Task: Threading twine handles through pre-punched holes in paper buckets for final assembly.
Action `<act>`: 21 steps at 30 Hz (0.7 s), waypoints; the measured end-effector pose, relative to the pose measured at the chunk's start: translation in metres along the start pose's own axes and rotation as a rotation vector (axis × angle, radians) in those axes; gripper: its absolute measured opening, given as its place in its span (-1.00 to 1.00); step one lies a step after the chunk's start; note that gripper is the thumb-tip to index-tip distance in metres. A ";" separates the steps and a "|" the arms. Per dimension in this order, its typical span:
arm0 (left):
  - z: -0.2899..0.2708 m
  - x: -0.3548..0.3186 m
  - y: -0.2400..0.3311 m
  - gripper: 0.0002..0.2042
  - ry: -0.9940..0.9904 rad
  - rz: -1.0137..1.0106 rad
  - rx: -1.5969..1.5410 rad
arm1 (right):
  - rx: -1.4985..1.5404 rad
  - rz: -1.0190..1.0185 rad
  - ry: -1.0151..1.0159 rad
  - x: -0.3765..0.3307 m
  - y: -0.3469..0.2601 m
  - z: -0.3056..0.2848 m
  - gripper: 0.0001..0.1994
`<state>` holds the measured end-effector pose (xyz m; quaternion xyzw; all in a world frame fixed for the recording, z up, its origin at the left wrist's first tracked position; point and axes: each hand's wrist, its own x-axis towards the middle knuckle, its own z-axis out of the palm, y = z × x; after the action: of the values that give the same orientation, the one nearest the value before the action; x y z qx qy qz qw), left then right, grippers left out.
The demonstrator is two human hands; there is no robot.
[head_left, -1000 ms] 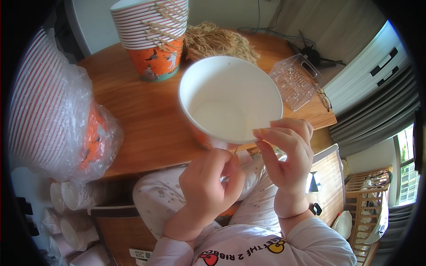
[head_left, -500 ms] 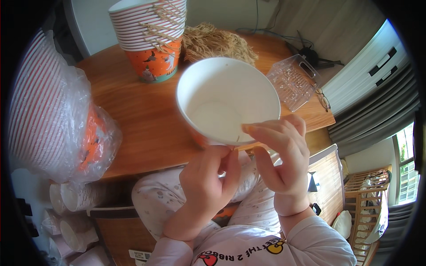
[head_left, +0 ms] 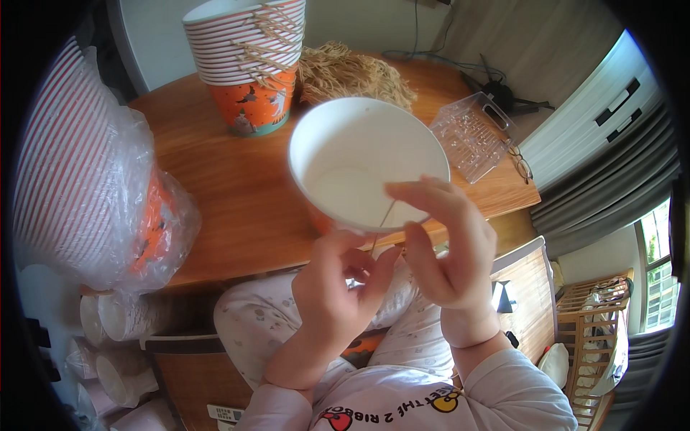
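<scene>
A large white-lined paper bucket (head_left: 341,154) with an orange outside tilts its open mouth toward me near the table's front edge. My left hand (head_left: 338,276) is closed just below its near rim, thumb and fingers pinching a thin piece of tan twine (head_left: 384,224). The twine runs up across the rim to the fingertips of my right hand (head_left: 453,248). That hand's index finger reaches over the bucket's mouth, and its thumb is beneath the rim. Whether the twine passes through a hole is too small to tell.
A stack of orange buckets (head_left: 248,79) with twine loops stands behind, beside a heap of loose twine (head_left: 352,72). Plastic-wrapped buckets (head_left: 93,179) rise at the left. A clear plastic box (head_left: 473,136) and glasses (head_left: 521,165) lie at the right of the wooden table (head_left: 223,215).
My right index finger has moved up and slightly left, and a longer length of twine now shows over the rim. The left hand stays nearly in place.
</scene>
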<state>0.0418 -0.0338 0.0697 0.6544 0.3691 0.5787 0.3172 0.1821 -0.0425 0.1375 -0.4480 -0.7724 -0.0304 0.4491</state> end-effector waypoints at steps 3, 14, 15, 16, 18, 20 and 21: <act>-0.002 -0.004 -0.003 -0.84 0.059 -0.011 -0.342 | 0.004 -0.100 0.090 -0.020 -0.005 -0.007 -0.80; -0.012 0.005 -0.002 -0.92 -0.352 -0.260 -0.699 | 0.168 -0.113 0.271 -0.093 0.004 0.027 -0.79; -0.012 0.004 -0.003 -0.92 -0.353 -0.261 -0.696 | 0.180 0.020 0.302 -0.098 -0.001 0.034 -0.75; -0.011 0.003 -0.004 -0.91 -0.329 -0.273 -0.715 | 0.191 0.153 0.332 -0.101 -0.006 0.040 -0.72; -0.012 0.002 -0.008 -0.90 -0.340 -0.277 -0.719 | 0.174 0.299 0.160 -0.096 -0.009 0.046 -0.63; -0.007 0.002 -0.007 -0.90 -0.276 -0.231 -0.681 | 0.204 0.446 0.059 -0.092 -0.015 0.051 -0.62; -0.009 0.003 -0.008 -0.90 -0.300 -0.212 -0.682 | 0.204 0.447 0.061 -0.094 -0.013 0.049 -0.62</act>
<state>0.0323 -0.0269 0.0658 0.5470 0.1708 0.5299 0.6251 0.1582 -0.0904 0.0451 -0.5591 -0.6392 0.1345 0.5106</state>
